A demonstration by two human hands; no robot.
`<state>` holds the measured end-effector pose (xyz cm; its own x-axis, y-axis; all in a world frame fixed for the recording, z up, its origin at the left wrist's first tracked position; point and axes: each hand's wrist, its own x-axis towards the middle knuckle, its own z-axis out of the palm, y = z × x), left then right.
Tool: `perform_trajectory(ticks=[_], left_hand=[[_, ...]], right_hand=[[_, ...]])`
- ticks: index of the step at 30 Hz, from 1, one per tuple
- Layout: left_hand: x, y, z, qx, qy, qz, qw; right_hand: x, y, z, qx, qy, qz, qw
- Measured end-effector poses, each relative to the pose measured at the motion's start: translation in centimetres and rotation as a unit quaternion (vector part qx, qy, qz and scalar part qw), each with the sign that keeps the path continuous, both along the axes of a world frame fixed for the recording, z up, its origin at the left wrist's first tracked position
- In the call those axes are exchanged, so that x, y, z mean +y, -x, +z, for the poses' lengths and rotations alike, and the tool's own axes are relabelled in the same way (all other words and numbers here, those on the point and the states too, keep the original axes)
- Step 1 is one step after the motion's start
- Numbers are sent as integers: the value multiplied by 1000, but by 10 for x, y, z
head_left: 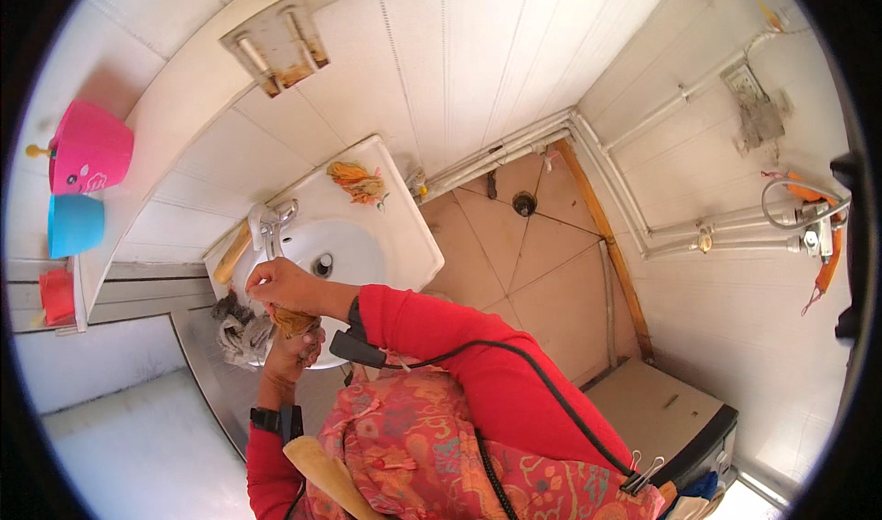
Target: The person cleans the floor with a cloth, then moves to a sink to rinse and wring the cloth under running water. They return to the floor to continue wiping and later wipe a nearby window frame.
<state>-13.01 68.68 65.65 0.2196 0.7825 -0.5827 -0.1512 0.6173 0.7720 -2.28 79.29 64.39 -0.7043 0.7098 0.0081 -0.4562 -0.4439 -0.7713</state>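
Note:
Over the near left rim of the white washbasin point(411, 244), my left hand point(296, 350) is closed around a crumpled brownish-yellow cloth point(294, 323). Just above it my right hand point(287, 284) is bent inward, its thumb and fingertips pinched together. Whatever lies in that pinch is too small to make out. A chrome tap point(266, 221) stands at the basin's back, beyond the right hand. Another crumpled yellow-orange cloth point(358, 183) lies on the far corner of the basin. Grey wet-looking rags point(243, 334) hang at the rim left of my hands.
A tan wooden piece point(234, 254) rests beside the tap. Pink point(92, 148), blue point(75, 226) and red point(57, 297) cups are on the left shelf. The tiled floor has a drain point(524, 204). A box-like appliance point(657, 414) stands at the lower right.

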Motion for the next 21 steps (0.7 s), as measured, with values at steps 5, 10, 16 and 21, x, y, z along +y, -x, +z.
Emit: perform_trajectory(ticks=[5, 10, 16, 21], left_hand=[[18, -24, -7, 240, 38, 27, 970], [36, -21, -52, 285, -110, -7, 952], [46, 6, -156, 366, -286, 48, 885], [50, 6, -152, 390, -190, -10, 901]], right_hand=[[8, 6, -22, -193, -122, -111, 967], [20, 15, -38, -361, -254, -214, 872], [31, 12, -48, -455, -284, -164, 828], [27, 14, -57, -456, -262, -178, 832]])
